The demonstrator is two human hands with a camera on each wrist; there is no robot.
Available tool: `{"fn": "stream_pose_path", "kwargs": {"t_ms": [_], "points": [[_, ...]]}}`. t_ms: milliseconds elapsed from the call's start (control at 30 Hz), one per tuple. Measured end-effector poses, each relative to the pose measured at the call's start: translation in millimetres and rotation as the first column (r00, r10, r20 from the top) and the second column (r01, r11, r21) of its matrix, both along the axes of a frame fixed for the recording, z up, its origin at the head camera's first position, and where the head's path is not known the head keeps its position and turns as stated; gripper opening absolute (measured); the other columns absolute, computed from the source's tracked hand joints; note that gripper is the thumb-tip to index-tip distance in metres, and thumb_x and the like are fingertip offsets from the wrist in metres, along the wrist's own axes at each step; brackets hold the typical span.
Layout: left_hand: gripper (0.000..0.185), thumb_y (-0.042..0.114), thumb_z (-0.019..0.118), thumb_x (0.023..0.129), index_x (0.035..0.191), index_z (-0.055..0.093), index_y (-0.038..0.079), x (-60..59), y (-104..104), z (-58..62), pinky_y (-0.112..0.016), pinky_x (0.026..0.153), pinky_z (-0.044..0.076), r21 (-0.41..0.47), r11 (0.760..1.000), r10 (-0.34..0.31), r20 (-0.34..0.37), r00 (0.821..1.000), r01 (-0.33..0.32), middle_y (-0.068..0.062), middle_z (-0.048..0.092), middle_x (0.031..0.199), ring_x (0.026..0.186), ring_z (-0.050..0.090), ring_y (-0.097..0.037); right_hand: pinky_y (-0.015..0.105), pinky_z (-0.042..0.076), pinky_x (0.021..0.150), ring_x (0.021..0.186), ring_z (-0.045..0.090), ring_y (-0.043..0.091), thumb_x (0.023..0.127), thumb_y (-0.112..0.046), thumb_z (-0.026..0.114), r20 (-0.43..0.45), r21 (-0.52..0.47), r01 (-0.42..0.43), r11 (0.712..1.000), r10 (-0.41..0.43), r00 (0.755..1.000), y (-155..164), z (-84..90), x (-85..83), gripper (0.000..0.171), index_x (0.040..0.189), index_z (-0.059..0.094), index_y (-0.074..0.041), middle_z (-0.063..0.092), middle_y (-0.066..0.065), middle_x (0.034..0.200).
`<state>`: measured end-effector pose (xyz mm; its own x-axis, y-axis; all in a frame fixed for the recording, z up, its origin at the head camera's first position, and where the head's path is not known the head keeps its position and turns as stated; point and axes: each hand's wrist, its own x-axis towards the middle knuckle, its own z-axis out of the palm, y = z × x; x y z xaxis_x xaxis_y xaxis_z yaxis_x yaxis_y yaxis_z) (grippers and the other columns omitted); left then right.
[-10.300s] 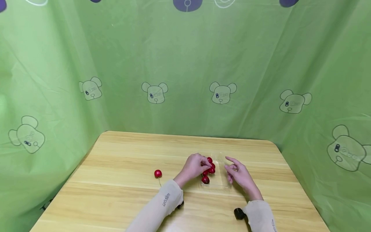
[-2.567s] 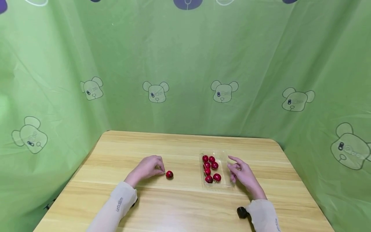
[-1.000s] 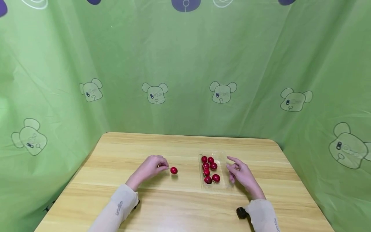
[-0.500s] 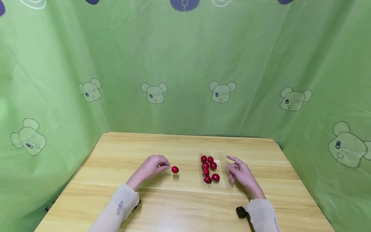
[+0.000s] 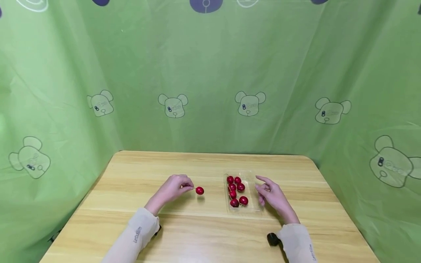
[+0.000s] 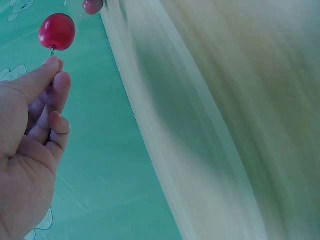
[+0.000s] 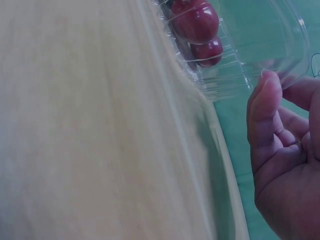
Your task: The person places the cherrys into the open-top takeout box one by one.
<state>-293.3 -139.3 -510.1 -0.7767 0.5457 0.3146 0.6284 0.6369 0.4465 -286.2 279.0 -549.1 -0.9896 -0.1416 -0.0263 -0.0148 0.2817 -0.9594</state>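
The cherry hangs in the air just above the worktop, a little way left of the clear tray, and you hold it only by its thin stem. Your left hand pinches that stem between the thumb and the first finger, with the other fingers curled in loosely. That is a very small grip. If your fingers slip or the stem snaps off, the round cherry can drop and roll across the smooth wood, maybe right off the edge. If you swing your hand fast, the cherry can swing too and bump the tray wall instead of going over it. The tray is light and see-through, so a bump can push it along or tip it. Six other cherries sit close together inside it, toward its left side, and a hard drop on top of them can bruise them or knock one out. Your right hand is open, with relaxed fingers, and holds nothing. In the right wrist view its fingertips look to be right at the tray's edge, but I cannot tell if they truly touch it. If they are not steadying the tray, it can slide when the cherry lands.
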Motion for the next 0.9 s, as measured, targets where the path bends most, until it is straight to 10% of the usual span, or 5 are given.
{"fn": "stream_pose_path", "kwargs": {"t_ms": [900], "points": [[0.004, 0.016, 0.075, 0.096, 0.096, 0.079, 0.014, -11.5, 33.6, 11.2, -0.021, 0.073, 0.056, 0.022, 0.999, -0.026, -0.010, 1.000, 0.027, 0.006, 0.073, 0.088, 0.076, 0.062, -0.002, 0.032, 0.057, 0.054, 0.056, 0.059, 0.016, 0.105, -0.008, 0.058, 0.002, 0.000, -0.016, 1.000, 0.016, 1.000, -2.0, 2.8, 0.2, 0.060, 0.159, 0.033, -0.001, 0.062, 0.025, 0.088]]}}
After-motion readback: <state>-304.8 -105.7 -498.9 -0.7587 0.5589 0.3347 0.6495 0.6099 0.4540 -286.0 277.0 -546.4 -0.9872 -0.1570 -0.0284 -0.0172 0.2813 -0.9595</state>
